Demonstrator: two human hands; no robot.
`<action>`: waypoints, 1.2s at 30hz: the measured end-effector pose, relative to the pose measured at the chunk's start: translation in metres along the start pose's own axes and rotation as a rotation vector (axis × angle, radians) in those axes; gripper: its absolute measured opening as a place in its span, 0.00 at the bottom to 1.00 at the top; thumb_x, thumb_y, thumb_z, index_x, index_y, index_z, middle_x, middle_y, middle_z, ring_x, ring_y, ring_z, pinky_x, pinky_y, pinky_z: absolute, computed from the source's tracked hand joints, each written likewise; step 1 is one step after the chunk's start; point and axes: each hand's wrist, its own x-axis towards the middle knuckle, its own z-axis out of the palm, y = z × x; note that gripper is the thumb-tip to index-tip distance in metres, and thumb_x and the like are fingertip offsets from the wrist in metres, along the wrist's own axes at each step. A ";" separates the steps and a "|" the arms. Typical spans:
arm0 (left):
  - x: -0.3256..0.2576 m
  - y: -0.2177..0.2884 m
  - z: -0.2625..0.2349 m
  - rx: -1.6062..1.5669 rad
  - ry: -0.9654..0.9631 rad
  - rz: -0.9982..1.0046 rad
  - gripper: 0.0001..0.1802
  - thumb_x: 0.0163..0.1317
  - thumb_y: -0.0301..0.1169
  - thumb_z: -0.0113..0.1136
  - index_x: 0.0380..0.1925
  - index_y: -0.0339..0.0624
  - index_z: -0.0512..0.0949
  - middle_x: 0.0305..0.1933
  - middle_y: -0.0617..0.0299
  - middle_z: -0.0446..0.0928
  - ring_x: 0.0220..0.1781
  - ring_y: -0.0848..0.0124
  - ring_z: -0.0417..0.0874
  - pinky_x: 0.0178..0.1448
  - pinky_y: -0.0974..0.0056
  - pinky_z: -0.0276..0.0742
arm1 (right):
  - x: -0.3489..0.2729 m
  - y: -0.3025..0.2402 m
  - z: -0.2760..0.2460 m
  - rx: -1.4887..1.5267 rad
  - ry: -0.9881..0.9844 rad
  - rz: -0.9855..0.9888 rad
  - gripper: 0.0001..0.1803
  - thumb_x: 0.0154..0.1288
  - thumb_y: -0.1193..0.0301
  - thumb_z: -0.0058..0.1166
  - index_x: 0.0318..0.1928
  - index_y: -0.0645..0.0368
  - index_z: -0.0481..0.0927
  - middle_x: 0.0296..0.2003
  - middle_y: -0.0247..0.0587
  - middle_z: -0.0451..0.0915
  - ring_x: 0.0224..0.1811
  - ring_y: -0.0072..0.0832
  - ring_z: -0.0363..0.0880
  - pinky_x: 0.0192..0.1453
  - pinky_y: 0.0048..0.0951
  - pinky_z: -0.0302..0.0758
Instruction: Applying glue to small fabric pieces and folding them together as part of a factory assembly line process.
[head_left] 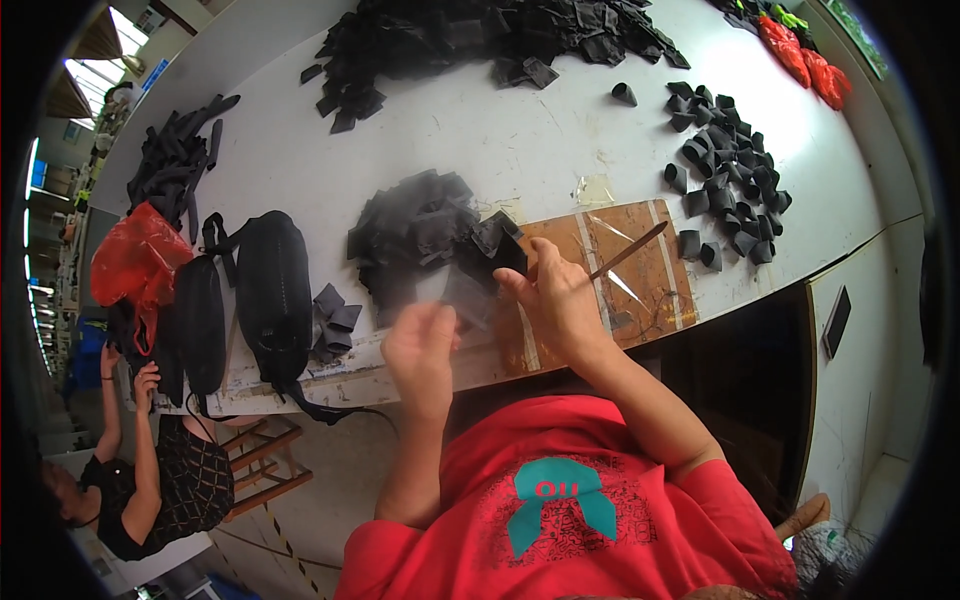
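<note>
My left hand (pixel 422 352) is closed, fingertips pinched at a small black fabric piece (pixel 468 298) that is smeared by motion. My right hand (pixel 565 305) curls over the near part of a brown board (pixel 648 272), with another black fabric piece (pixel 512 256) between its thumb and forefinger. A thin brown blade-like tool (pixel 632 248) slants up and right from behind the right hand; whether the hand grips it I cannot tell. Just beyond both hands lies a loose heap of flat black fabric pieces (pixel 415 225).
Folded black loops (pixel 725 165) lie to the right, a large black pile (pixel 480 40) at the far side. Black bags (pixel 272 290), a red plastic bag (pixel 140 255) and black strips (pixel 178 155) occupy the left. Another person (pixel 150 480) works at the table's left end, beside a wooden stool (pixel 262 465).
</note>
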 end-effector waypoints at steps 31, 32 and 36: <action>-0.025 0.006 0.065 0.199 -0.176 0.241 0.06 0.52 0.15 0.51 0.31 0.32 0.72 0.27 0.66 0.72 0.24 0.83 0.70 0.29 0.79 0.67 | -0.049 0.026 -0.048 1.918 -0.569 0.433 0.11 0.61 0.65 0.51 0.26 0.56 0.72 0.19 0.21 0.66 0.20 0.08 0.59 0.21 0.12 0.54; -0.026 0.003 0.068 0.274 -0.148 0.360 0.06 0.53 0.15 0.50 0.31 0.32 0.72 0.26 0.67 0.72 0.23 0.84 0.70 0.28 0.80 0.66 | -0.048 0.025 -0.053 1.915 -0.570 0.417 0.11 0.61 0.65 0.51 0.26 0.56 0.72 0.19 0.21 0.66 0.20 0.08 0.59 0.21 0.12 0.54; -0.010 0.028 0.077 -0.613 -0.454 -0.243 0.13 0.52 0.14 0.48 0.39 0.34 0.71 0.32 0.56 0.76 0.15 0.84 0.67 0.16 0.80 0.58 | -0.041 0.011 -0.094 1.182 -0.337 0.192 0.14 0.64 0.62 0.49 0.27 0.58 0.72 0.20 0.21 0.67 0.22 0.08 0.60 0.22 0.13 0.56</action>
